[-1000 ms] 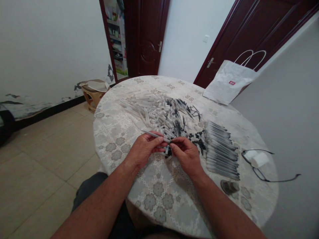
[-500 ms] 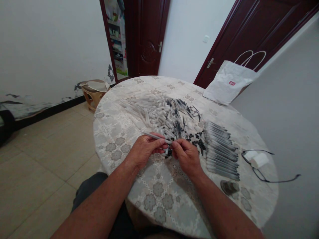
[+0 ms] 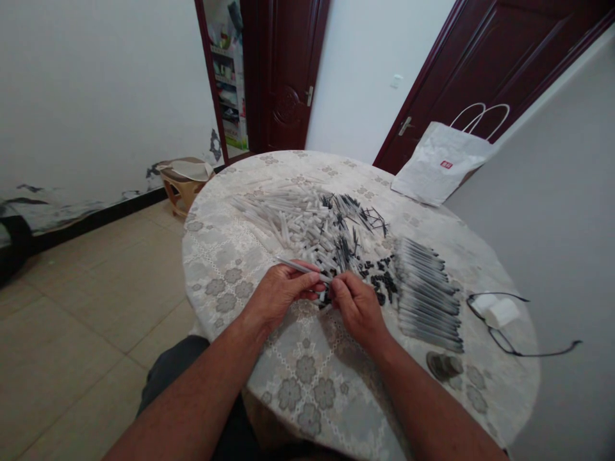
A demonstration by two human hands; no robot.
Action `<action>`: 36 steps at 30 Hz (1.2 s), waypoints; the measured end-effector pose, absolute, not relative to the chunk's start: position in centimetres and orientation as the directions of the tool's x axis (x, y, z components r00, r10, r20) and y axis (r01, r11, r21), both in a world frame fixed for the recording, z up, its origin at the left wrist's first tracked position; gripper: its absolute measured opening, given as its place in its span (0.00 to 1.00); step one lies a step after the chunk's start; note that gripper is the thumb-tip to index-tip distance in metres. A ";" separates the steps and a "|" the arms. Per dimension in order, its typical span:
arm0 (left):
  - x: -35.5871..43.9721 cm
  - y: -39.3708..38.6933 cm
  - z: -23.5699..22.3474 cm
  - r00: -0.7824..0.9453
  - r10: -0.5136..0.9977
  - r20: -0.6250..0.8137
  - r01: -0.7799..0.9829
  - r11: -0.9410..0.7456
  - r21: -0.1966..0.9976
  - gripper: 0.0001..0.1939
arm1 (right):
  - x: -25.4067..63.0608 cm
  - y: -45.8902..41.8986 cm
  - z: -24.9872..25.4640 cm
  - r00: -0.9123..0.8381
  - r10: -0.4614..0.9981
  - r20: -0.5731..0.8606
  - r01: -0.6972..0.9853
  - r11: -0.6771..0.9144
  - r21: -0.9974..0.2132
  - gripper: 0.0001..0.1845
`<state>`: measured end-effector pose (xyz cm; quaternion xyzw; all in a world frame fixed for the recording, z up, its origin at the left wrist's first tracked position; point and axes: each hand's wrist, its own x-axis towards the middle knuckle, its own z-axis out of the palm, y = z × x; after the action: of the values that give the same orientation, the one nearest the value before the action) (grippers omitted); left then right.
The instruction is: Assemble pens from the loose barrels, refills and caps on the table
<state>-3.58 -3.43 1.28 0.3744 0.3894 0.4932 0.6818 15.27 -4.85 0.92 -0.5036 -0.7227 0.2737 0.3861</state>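
Observation:
My left hand is closed on a slim grey-white pen, whose narrow end sticks out to the upper left. At the pen's other end, the thumb and fingers of my right hand are pinched together, covering that end. Just beyond my hands spreads a heap of white pen tubes. Thin dark refills lie along its right side, with small black pen parts nearer my right hand. Farther right, assembled-looking pens lie side by side in a row.
A flower-patterned cloth covers the round table. On the right are eyeglasses, a white block-like item and a small dark metallic object. A white paper bag stands at the far right edge; a stool is beyond the left.
Both hands keep their hold on the pen, with only a slight shift of the fingers at its right end. The whole view has moved a little.

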 end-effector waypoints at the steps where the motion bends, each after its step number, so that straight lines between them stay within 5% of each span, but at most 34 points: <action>1: -3.6 -3.5 1.3 0.213 0.963 -0.162 -0.378 0.234 0.896 0.14 | 15.3 -4.8 0.9 -0.204 0.939 0.277 0.510 0.344 -0.788 0.20; 10: -3.7 -3.5 1.3 0.204 0.967 -0.153 -0.399 0.225 0.889 0.15 | 15.3 -4.9 0.4 -0.159 0.928 0.337 0.494 0.370 -0.787 0.09; 16: -3.7 -3.5 1.5 0.212 0.965 -0.154 -0.378 0.226 0.898 0.14 | 15.3 -4.9 0.7 -0.231 0.920 0.316 0.513 0.391 -0.764 0.19; 20: -3.8 -3.6 1.6 0.199 0.969 -0.148 -0.382 0.216 0.898 0.14 | 15.3 -5.0 0.5 -0.182 0.919 0.350 0.479 0.393 -0.785 0.10; 29: -3.7 -3.5 1.2 0.213 0.966 -0.147 -0.368 0.219 0.904 0.14 | 15.3 -5.0 0.5 -0.230 0.915 0.331 0.549 0.403 -0.732 0.19; 36: -3.8 -3.5 1.1 0.229 0.965 -0.126 -0.379 0.208 0.902 0.14 | 15.3 -5.1 0.4 -0.205 0.905 0.372 0.546 0.422 -0.724 0.09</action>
<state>-3.80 -3.54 1.11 0.3898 0.3760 0.4939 0.6802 15.32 -5.06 0.39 -0.4882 -0.7429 0.2253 0.3987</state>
